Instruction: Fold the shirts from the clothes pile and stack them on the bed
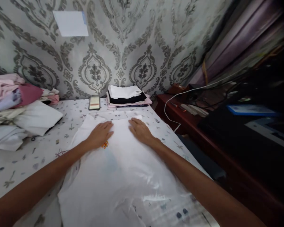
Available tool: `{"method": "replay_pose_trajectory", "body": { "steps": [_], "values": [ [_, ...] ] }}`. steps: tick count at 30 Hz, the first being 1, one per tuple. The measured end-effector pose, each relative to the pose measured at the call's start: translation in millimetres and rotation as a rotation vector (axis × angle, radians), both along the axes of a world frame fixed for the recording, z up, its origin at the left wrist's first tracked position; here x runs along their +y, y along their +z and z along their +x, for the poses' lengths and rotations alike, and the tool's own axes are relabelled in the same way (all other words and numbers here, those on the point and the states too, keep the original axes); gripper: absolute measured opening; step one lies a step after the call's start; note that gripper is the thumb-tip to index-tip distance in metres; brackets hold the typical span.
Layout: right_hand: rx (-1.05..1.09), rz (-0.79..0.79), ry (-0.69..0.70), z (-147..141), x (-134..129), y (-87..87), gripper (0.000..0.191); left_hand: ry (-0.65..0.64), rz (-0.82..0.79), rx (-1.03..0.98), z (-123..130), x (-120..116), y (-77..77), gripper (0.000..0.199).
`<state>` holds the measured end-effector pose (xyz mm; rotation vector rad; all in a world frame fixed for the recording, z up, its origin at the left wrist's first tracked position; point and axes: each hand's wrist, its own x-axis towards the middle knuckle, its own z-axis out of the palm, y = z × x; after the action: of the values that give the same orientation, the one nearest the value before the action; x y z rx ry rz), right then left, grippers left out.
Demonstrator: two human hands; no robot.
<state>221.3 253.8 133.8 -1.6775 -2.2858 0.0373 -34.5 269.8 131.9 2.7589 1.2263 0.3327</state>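
A white garment (118, 176), perhaps a shirt, lies spread over the patterned bedsheet in front of me. It has a small orange motif (105, 144) near my left wrist. My left hand (100, 134) rests flat on the upper left of the cloth, fingers stretched out. On the upper right, my right hand (140, 130) lies flat with its fingers extended. Neither hand appears to grip the fabric. The lower part of the garment is wrinkled and slightly blurred, and my forearms cover parts of its sides.
A folded clothes stack (126, 96) sits by the wall, beside a small dark-framed card-like item (94, 103). Loose clothes (26, 107) are heaped at the left. To the right stands a reddish-brown wooden table (170, 108) with a white cable (191, 90) and a blue-edged object (252, 110).
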Motion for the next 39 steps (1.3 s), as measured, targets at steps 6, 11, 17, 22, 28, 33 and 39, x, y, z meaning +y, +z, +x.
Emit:
{"method": "replay_pose_trajectory", "body": {
  "steps": [6,11,17,22,28,33,39],
  "values": [
    [-0.042,-0.009,-0.061,7,0,-3.6,0.048,0.264,0.113,-0.136,-74,19,10.6,0.043],
    [-0.059,-0.052,-0.054,6,3,-0.6,0.049,0.701,0.058,-0.133,-80,47,26.6,0.038],
    [-0.081,-0.076,-0.14,4,-3,9.0,0.046,0.67,-0.004,-0.109,-69,54,25.9,0.015],
    [-0.026,-0.098,-0.058,-39,10,29.0,0.032,0.716,-0.049,-0.11,-92,40,29.4,0.026],
    [0.117,-0.194,-0.078,-127,62,32.1,0.027,0.665,-0.093,0.014,-98,7,29.1,0.031],
    [0.245,-0.221,-0.114,-154,82,23.8,0.01,0.648,-0.082,-0.045,-96,-4,25.6,0.014],
    [0.378,-0.13,-0.178,-151,82,9.6,0.017,0.666,-0.086,0.033,-102,-5,28.7,0.017]
  ]
}}
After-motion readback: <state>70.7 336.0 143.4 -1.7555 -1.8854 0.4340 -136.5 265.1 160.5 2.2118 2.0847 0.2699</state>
